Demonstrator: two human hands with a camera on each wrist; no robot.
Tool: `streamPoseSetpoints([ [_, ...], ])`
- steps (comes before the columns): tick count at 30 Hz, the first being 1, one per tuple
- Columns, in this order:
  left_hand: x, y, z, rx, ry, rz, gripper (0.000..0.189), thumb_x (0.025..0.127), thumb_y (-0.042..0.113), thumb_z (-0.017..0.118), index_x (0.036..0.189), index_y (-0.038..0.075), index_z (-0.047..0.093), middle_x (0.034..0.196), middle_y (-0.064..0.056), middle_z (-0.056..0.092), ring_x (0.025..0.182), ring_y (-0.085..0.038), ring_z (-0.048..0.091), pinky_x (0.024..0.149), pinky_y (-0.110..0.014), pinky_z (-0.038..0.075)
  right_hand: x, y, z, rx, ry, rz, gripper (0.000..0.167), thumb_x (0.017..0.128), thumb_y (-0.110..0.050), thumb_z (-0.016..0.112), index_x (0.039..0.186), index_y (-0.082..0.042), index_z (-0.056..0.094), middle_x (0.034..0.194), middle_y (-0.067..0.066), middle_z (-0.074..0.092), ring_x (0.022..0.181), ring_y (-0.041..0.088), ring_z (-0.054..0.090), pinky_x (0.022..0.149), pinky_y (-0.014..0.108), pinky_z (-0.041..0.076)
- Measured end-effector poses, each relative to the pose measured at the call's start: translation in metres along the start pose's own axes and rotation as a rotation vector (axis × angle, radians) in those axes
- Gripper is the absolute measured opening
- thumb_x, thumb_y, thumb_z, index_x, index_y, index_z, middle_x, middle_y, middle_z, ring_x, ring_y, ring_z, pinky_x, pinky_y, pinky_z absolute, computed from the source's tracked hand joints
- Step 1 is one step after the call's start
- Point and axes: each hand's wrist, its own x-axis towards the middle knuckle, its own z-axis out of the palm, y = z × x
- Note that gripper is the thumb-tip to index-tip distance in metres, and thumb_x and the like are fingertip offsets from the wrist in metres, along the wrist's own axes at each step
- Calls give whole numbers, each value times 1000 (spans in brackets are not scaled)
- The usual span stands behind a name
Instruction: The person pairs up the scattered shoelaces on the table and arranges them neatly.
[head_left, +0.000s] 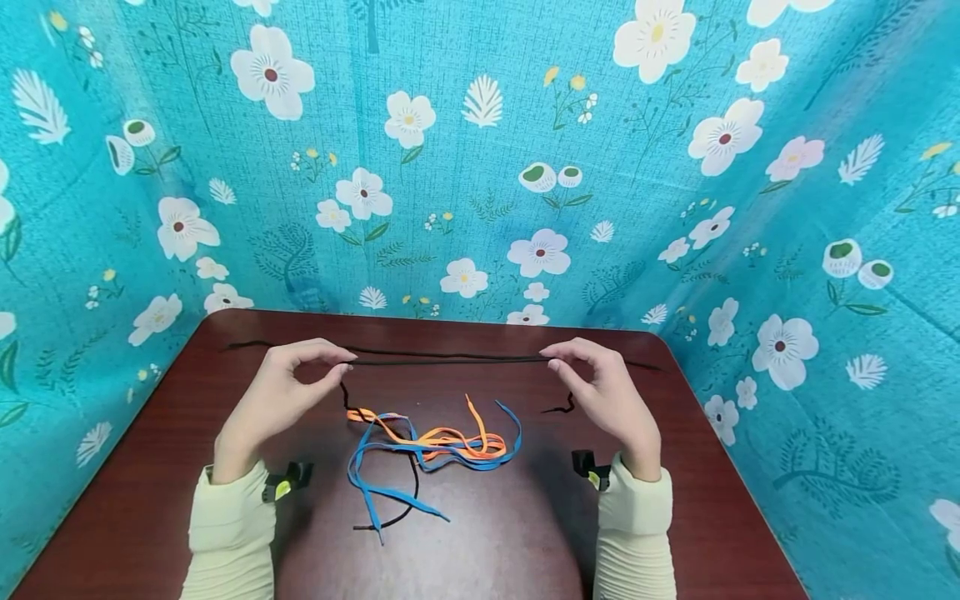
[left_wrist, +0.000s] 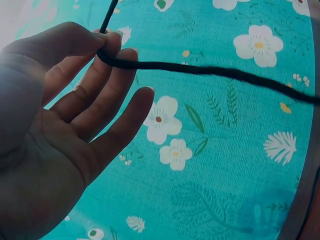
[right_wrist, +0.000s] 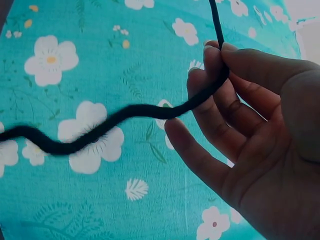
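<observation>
A black shoelace point(head_left: 450, 362) is stretched nearly straight between the two hands, above the far part of the table. My left hand point(head_left: 288, 387) pinches it between thumb and forefinger; in the left wrist view the black shoelace point(left_wrist: 175, 66) bends over the fingers and trails off to the right. My right hand point(head_left: 606, 392) pinches the other side likewise, its remaining fingers loosely spread. From that pinch the shoelace point(right_wrist: 140, 111) runs wavy to the left in the right wrist view. Below the hands lie tangled orange laces point(head_left: 442, 435) and blue laces point(head_left: 358, 467) on the table.
Another black lace point(head_left: 255, 343) lies along the far edge of the dark red table point(head_left: 315, 550), behind the hands. A black cord end point(head_left: 363, 527) shows beneath the blue laces. A turquoise flowered cloth point(head_left: 465, 167) hangs at the back and both sides.
</observation>
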Motion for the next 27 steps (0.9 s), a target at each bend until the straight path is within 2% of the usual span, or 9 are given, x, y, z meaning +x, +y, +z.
streamPoseSetpoints([
  [6, -2, -5, -7, 45, 53, -16, 25, 91, 2, 74, 108, 21, 77, 102, 3, 75, 95, -1, 65, 85, -17, 48, -1, 2, -6, -1, 55, -19, 21, 100, -9, 65, 117, -16, 74, 102, 0, 72, 84, 11, 58, 75, 23, 46],
  [10, -6, -9, -11, 70, 85, -32, 26, 91, 1, 74, 109, 19, 77, 103, -1, 75, 93, 1, 63, 83, -17, 48, -3, 5, -10, 3, 75, -21, 22, 100, -5, 64, 118, -13, 74, 109, 5, 72, 89, 11, 59, 74, 22, 45],
  [14, -9, -14, -16, 85, 121, -42, 27, 90, 0, 74, 111, 16, 77, 103, -4, 75, 91, 3, 62, 81, -14, 47, -5, 10, -14, 3, 100, -12, 24, 100, -5, 62, 119, -17, 73, 114, 3, 71, 93, 11, 60, 73, 21, 45],
  [17, -11, -18, -20, 83, 146, -46, 28, 89, -2, 74, 113, 13, 77, 104, -6, 75, 93, 6, 62, 82, -12, 45, -7, 14, -16, -12, 125, -10, 26, 100, -4, 63, 119, -17, 73, 115, 3, 72, 90, 11, 60, 70, 20, 44],
  [20, -13, -20, -24, 77, 170, -50, 28, 89, -3, 75, 113, 11, 77, 104, -1, 74, 93, 6, 62, 82, -10, 44, -7, 16, -19, -33, 143, -6, 25, 99, -3, 63, 120, -14, 73, 116, 3, 71, 90, 9, 60, 71, 20, 44],
  [24, -15, -20, -28, 74, 200, -48, 28, 88, -3, 75, 111, 12, 78, 102, 13, 72, 92, 5, 63, 80, -10, 45, -9, 17, -23, -59, 164, 9, 25, 99, -2, 63, 119, -13, 73, 115, 3, 71, 91, 6, 61, 71, 20, 45],
  [27, -17, -21, -32, 77, 230, -48, 27, 88, -2, 75, 109, 14, 78, 99, 10, 72, 89, 2, 63, 77, -11, 46, -11, 20, -25, -75, 187, 33, 24, 99, -3, 64, 118, -14, 73, 115, 4, 71, 88, 8, 61, 69, 19, 46],
])
